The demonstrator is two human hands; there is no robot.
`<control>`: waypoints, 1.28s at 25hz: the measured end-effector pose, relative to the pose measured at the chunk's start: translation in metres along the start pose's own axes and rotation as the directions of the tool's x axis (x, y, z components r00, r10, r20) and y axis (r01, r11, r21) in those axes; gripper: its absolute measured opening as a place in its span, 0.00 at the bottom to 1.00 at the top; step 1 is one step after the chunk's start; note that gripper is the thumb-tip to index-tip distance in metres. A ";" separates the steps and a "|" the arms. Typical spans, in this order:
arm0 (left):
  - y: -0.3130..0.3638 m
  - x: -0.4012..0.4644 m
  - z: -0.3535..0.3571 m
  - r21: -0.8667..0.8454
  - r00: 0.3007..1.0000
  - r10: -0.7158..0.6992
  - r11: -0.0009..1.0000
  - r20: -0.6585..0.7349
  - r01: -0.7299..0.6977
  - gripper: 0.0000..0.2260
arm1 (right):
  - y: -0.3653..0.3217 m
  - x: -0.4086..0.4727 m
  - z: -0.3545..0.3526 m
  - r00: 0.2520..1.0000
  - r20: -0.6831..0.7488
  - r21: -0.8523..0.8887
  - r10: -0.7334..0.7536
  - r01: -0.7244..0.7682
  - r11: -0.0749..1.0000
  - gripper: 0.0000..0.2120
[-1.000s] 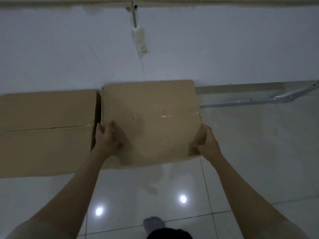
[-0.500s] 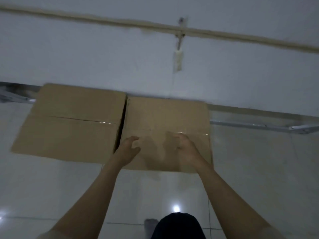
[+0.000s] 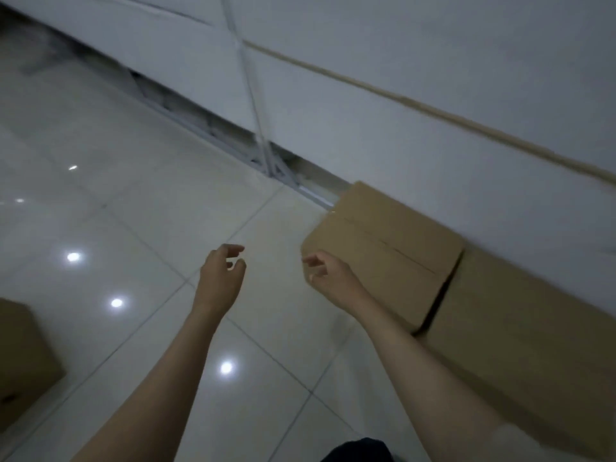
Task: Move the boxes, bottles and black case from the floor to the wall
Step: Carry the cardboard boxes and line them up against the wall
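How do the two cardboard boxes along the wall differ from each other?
The nearer brown cardboard box looks longer than the farther brown cardboard box. The farther box's top seam shows in full; the nearer box runs out of frame. The right hand overlaps only the farther box. Both sit closed against the white wall, side by side.

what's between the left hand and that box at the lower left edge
Nothing visible. Only bare tiled floor lies between the open left hand and the cardboard box at the lower left edge. The right hand is empty too.
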State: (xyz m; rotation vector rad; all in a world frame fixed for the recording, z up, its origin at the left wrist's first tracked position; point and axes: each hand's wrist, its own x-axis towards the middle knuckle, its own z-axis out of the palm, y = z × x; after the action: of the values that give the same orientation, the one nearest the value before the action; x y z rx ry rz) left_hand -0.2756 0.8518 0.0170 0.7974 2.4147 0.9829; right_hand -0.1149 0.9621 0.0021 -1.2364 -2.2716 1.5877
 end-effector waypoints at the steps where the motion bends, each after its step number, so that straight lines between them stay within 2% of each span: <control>1: -0.021 -0.002 -0.038 -0.013 0.998 -0.028 1.000 -0.051 0.028 0.13 | -0.025 0.003 0.031 0.999 0.037 -0.007 -0.035 0.035 0.999 0.16; 4: -0.090 -0.015 -0.147 -0.029 0.976 -0.108 0.994 -0.191 0.104 0.13 | -0.102 0.004 0.123 0.979 0.167 -0.043 -0.113 0.122 0.992 0.16; 8: -0.174 -0.042 -0.265 -0.100 0.922 -0.227 0.973 -0.312 0.206 0.13 | -0.188 -0.006 0.226 0.935 0.297 -0.080 -0.192 0.224 0.971 0.15; 15: -0.287 -0.091 -0.402 -0.272 0.767 -0.432 0.901 -0.475 0.339 0.10 | -0.291 -0.020 0.375 0.805 0.522 -0.119 -0.282 0.397 0.910 0.14; 21: -0.361 -0.100 -0.477 -0.358 0.648 -0.544 0.839 -0.532 0.410 0.11 | -0.353 0.011 0.490 0.686 0.653 -0.111 -0.321 0.506 0.855 0.15; 26: -0.432 -0.068 -0.511 -0.452 0.522 -0.649 0.760 -0.553 0.467 0.10 | -0.398 0.068 0.595 0.602 0.749 -0.110 -0.275 0.523 0.845 0.15; 29: -0.481 -0.038 -0.513 -0.552 0.392 -0.760 0.647 -0.519 0.526 0.11 | -0.418 0.108 0.653 0.554 0.787 -0.120 -0.271 0.569 0.813 0.16; 32: -0.524 -0.007 -0.504 -0.647 0.276 -0.865 0.497 -0.418 0.578 0.13 | -0.430 0.146 0.709 0.515 0.807 -0.114 -0.290 0.617 0.778 0.15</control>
State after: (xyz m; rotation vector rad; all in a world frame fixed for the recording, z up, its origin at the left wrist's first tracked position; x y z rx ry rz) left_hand -0.7363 0.2909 -0.0282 -1.0805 2.4968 1.3743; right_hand -0.8075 0.4833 -0.0119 0.2205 -3.1507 1.6286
